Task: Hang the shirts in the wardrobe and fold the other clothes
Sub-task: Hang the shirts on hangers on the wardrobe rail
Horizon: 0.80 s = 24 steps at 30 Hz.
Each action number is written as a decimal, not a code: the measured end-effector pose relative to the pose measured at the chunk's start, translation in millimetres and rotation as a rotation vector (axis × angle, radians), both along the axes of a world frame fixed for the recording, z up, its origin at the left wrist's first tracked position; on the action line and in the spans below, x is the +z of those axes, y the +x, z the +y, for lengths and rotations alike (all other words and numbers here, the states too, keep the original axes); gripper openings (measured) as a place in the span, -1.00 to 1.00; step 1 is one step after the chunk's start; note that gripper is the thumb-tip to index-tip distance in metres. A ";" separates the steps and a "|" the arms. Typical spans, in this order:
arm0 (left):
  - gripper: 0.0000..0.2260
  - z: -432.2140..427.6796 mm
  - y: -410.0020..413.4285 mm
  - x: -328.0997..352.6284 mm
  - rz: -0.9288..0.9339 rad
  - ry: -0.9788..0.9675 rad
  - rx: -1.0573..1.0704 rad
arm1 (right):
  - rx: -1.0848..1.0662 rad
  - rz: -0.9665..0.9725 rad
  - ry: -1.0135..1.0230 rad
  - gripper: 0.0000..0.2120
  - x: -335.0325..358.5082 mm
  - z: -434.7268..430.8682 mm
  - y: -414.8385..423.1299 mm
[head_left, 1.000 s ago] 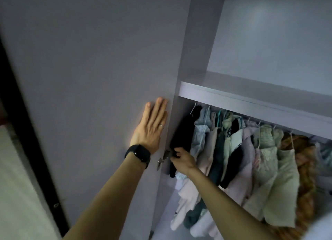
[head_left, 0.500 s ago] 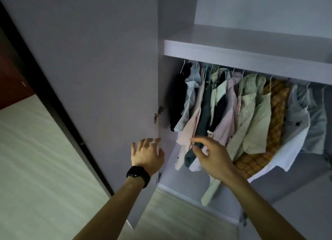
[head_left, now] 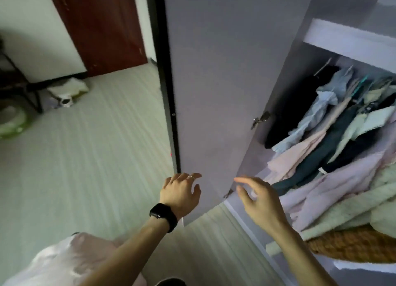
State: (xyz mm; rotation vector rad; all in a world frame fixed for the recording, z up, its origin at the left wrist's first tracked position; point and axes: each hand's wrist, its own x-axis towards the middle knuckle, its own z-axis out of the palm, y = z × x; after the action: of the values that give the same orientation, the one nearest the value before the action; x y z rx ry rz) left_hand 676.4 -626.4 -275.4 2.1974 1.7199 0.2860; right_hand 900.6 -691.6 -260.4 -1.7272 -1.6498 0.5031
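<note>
Head view: the wardrobe (head_left: 295,82) stands open, and its grey door (head_left: 214,71) fills the frame from centre to 12 o'clock, with a metal hinge (head_left: 260,119) at its inner edge. At 3 o'clock the shirts (head_left: 321,140) hang in a tight row under a pale shelf (head_left: 347,39): black at the hinge side, then light blue, pale pink, dark teal, cream and lilac, with an orange-brown checked one lowest at 4 o'clock.

The left hand (head_left: 181,194) is at 6 o'clock, in front of the door's lower corner, back up, fingers loosely spread and grasping nothing. Whether it touches the door cannot be told. It has a ring (head_left: 191,177) on one finger and a black watch (head_left: 164,216) at the wrist. The right hand (head_left: 260,202) is at 5 o'clock, just beside the shirt hems, fingers relaxed and parted, empty.

At 11 o'clock is a red-brown room door (head_left: 96,24). The pale striped floor (head_left: 85,146) runs across 9 o'clock, with a white bundle (head_left: 68,88) at 10 o'clock. A pale pink cloth (head_left: 64,262) lies at 7 o'clock.
</note>
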 end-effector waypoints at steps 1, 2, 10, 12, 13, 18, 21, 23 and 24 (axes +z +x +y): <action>-0.62 -5.9 -11.4 -1.5 0.015 -0.021 0.065 | 0.060 -0.002 -0.021 -0.75 -1.4 6.9 -7.7; -0.63 -13.7 -23.2 -4.1 0.023 -0.041 0.136 | 0.130 -0.006 -0.039 -0.74 -3.9 13.4 -15.8; -0.62 -145.2 -114.8 -20.1 0.076 -0.148 0.794 | 0.745 -0.095 -0.043 -0.64 -20.2 30.3 -116.7; -0.63 -190.3 -132.3 -22.1 0.087 -0.162 0.928 | 0.890 -0.112 -0.068 -0.66 -23.1 23.3 -149.0; -0.63 -232.6 -146.0 -23.7 0.109 -0.176 1.050 | 0.997 -0.122 -0.069 -0.70 -20.4 7.7 -181.6; -0.63 -362.4 -178.9 -20.3 0.116 -0.191 1.445 | 1.370 -0.156 -0.017 -0.79 -4.5 -60.5 -278.9; -0.62 -432.9 -189.0 -19.6 0.122 -0.197 1.648 | 1.589 -0.142 0.002 -0.77 1.1 -112.2 -333.1; -0.61 -474.5 -192.6 -19.3 0.130 -0.210 1.767 | 1.726 -0.154 0.039 -0.76 1.4 -148.9 -367.0; -0.61 -490.7 -195.6 -20.0 0.133 -0.219 1.809 | 1.768 -0.173 0.034 -0.76 1.6 -164.3 -380.0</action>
State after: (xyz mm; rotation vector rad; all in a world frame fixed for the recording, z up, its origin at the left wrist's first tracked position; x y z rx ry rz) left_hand 480.8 -1117.0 -295.4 -0.0372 3.0047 0.2746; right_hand 520.6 -856.0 -258.8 0.1898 -2.9078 1.0096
